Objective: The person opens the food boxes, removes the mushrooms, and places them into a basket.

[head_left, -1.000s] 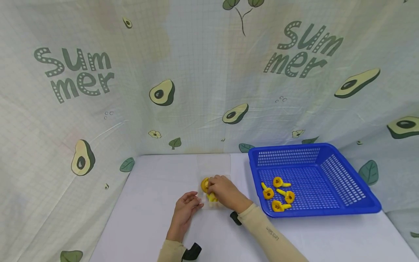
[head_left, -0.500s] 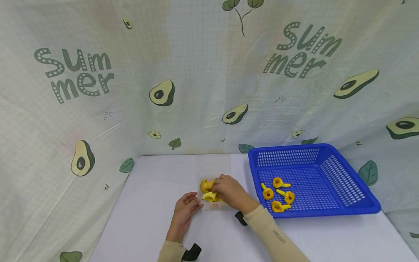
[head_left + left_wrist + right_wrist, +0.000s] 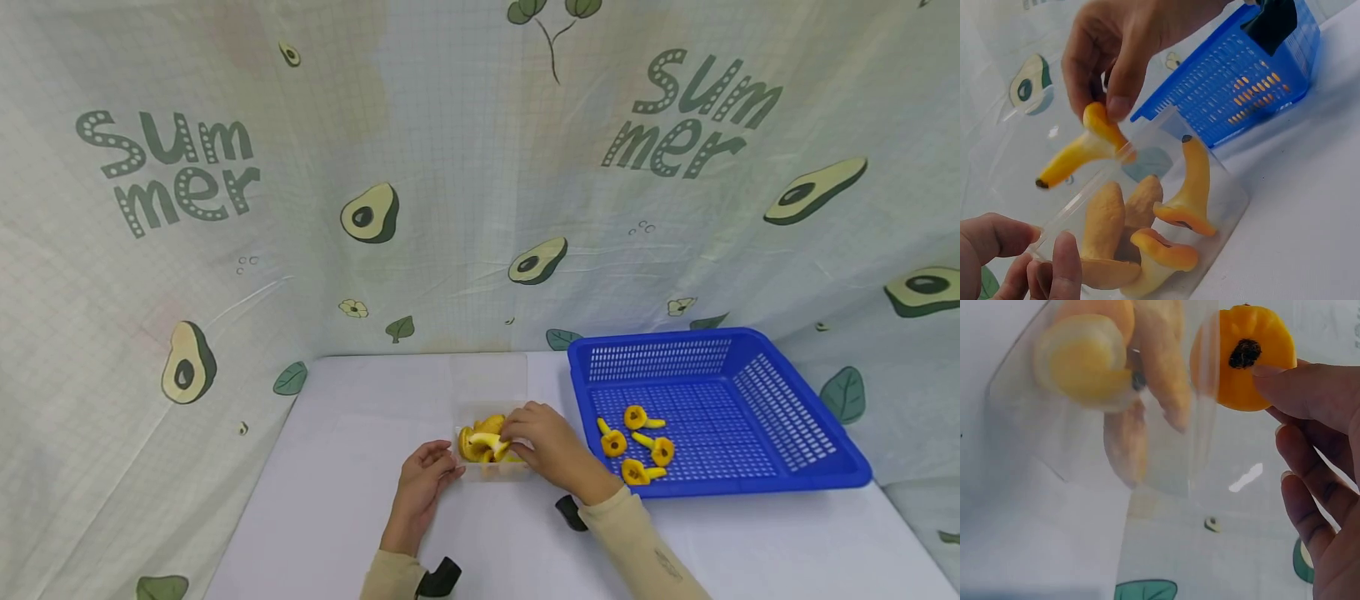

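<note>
A clear plastic box (image 3: 510,472) stands on the white table with its lid raised behind it. Several yellow-orange toy mushrooms (image 3: 1166,256) and tan elongated pieces (image 3: 1105,215) lie inside. My left hand (image 3: 426,487) is at the box's left side; in the left wrist view its thumb and fingers pinch the box's edge. Above the box opening, my right hand (image 3: 551,446) pinches a toy mushroom (image 3: 1085,150) by its cap, the stem pointing left. In the right wrist view this mushroom's round cap (image 3: 1229,387) with a dark centre sits between thumb and fingers.
To the right stands a blue mesh basket (image 3: 750,483), with several yellow toy mushrooms (image 3: 636,472) at its left side. A white sheet printed with avocados (image 3: 450,167) hangs behind the table (image 3: 337,467).
My right hand has shifted rightward over the box, still holding a mushroom, and more of the box's contents show. My left hand has stayed in place. The basket's mushrooms look unchanged.
</note>
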A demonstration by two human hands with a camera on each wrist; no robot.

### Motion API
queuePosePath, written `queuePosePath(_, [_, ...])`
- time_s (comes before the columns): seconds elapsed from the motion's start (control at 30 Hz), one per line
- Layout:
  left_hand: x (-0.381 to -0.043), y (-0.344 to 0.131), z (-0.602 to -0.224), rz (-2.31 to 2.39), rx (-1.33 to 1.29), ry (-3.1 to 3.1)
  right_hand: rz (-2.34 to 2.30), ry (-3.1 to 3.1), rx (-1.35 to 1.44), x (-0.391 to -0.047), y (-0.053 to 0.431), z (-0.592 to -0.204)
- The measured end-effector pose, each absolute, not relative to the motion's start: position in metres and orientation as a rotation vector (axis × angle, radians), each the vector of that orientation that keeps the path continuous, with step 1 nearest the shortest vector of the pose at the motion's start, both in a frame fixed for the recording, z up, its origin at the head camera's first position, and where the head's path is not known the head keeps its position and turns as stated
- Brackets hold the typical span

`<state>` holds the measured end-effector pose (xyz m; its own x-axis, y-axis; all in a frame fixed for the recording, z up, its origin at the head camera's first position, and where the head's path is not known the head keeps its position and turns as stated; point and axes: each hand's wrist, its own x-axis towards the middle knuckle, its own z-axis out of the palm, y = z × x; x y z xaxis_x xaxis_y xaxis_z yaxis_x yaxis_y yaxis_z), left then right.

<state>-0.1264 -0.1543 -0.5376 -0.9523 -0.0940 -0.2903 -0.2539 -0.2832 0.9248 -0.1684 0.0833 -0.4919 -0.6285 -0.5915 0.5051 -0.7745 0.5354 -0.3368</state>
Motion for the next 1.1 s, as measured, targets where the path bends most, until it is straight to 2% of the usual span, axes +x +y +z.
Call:
queuePosePath(0.7, [-0.125,-0.153,-0.537,2.409,-0.453,1.815,0.842,-2.381,0.767,-0.147,0.160,-0.477])
queuePosePath(1.1, [-0.125,-0.152,-0.538,2.417,-0.462,1.801,0.809,-2.350,0.698,-0.139,0.190,-0.482])
